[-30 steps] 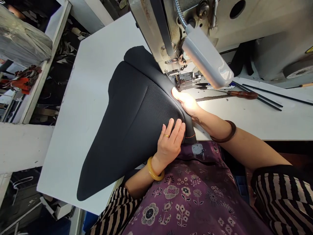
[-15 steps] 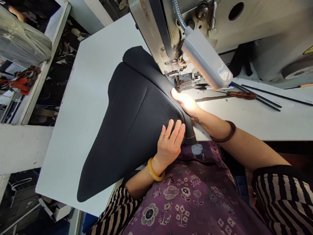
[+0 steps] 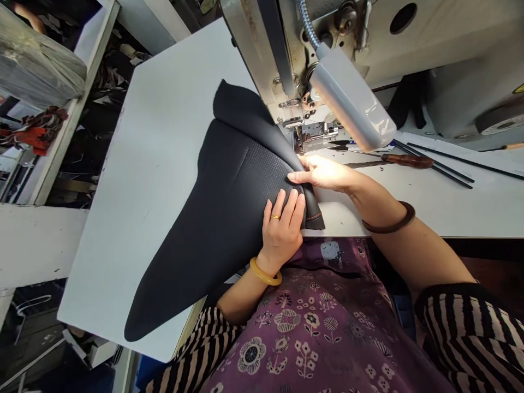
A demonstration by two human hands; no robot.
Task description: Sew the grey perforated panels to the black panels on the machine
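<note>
A black leather-like cover piece (image 3: 213, 213) with a perforated panel and a folded seam edge lies across the white table, left of the sewing machine's needle area (image 3: 298, 139). My left hand (image 3: 282, 224) rests flat on its lower right part, fingers stretched out over the surface. At the right-hand edge my right hand (image 3: 323, 172) pinches the folded border, thumb on top and fingers underneath, partly hidden. Orange stitching shows at the border's bottom corner, next to my left hand.
The sewing machine (image 3: 450, 33) and its grey lamp (image 3: 352, 98) overhang the work from the upper right. A wooden-handled tool (image 3: 409, 160) and thin black strips (image 3: 450, 172) lie on the white table (image 3: 106, 218). Shelves with scraps stand at the left.
My right hand has shifted right and down, its thumb now on top of the border. The cover's upper end has folded more and moved slightly right; my left hand has slid slightly up.
</note>
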